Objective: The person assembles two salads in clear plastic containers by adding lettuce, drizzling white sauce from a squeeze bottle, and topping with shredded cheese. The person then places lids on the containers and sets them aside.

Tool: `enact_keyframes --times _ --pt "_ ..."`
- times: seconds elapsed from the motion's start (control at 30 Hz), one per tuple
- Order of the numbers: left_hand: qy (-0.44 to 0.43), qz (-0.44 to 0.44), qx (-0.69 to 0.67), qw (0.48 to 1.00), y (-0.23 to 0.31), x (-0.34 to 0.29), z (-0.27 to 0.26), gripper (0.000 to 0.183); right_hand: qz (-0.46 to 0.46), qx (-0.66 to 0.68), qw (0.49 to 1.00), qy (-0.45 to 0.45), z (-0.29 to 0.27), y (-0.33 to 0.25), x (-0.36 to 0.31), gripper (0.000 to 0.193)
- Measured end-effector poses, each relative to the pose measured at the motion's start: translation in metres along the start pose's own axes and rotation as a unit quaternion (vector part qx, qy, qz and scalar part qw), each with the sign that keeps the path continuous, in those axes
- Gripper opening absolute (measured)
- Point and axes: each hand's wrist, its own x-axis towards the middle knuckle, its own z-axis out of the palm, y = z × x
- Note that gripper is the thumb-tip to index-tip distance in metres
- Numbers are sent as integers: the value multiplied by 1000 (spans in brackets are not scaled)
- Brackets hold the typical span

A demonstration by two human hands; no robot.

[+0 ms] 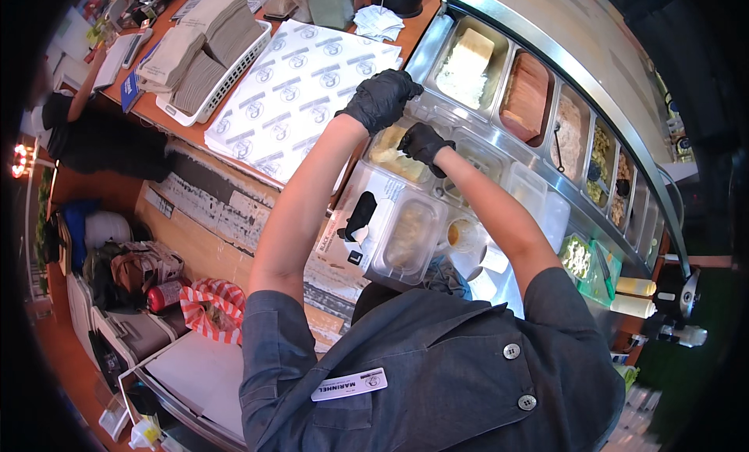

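Observation:
My left hand [381, 101], in a black glove, is closed at the corner of a stack of printed wrapping paper [285, 89], beside the steel counter edge. Whatever its curled fingers hold, if anything, is hidden. My right hand [426, 149], gloved in black too, is closer to me, above a clear tub of pale yellow food [394, 157]. Its fingers are bent together, and I cannot make out anything between them. Right of the hands, a steel pan [470, 62] holds white shreds and a pale block. A pan of pink sliced meat [527, 97] sits beside it.
Closer to me are a lidded tub [409, 235], a glove box [373, 206] and a small cup [460, 233]. A white basket [217, 89] of napkins stands at left. More food pans line the steel rail [597, 112]. Another person [94, 128] stands at far left.

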Motion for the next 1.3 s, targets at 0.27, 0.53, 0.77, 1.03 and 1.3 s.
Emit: enact_keyframes --times 0.27,0.53,0.77,1.03,1.3 --pt "38 -35 -56 997 -1 18 7 38 72 113 990 41 -30 -6 -25 13" --pt "48 -92 -105 989 0 39 8 30 97 200 972 72 -52 -10 -59 13" --pt "69 -8 -61 996 -20 46 18 25 122 292 941 116 -89 14 -125 14" --pt "57 30 -114 991 -59 45 35 22 173 352 884 255 -136 84 -272 12" --pt "17 9 -102 995 -74 41 36 24 308 189 855 373 -162 150 -478 14"
